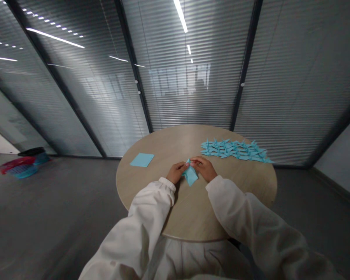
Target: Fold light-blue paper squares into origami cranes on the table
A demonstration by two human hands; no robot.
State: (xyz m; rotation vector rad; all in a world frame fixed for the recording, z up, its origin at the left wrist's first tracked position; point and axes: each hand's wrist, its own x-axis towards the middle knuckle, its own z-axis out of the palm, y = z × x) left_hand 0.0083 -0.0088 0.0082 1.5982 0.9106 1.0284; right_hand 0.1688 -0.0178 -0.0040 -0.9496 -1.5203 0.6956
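A partly folded piece of blue origami paper [190, 177] is held between both hands over the middle of the round table. My left hand [176, 172] pinches its left side, thumb and fingers closed on it. At its upper right, my right hand [204, 167] grips the paper with closed fingers near the pointed top. The lower part of the paper hangs toward me as a broad, angled flap. Fingers cover some of the folds at the top. Left of my hands lies a flat blue sheet of paper [142, 160].
Several folded blue paper cranes [235, 149] stand in rows at the right rear of the round wooden table [198, 217]. Glass panels with blinds [189, 105] rise behind it. On the floor at far left sit a red-and-blue basket [21, 167] and a black-rimmed bin [36, 154].
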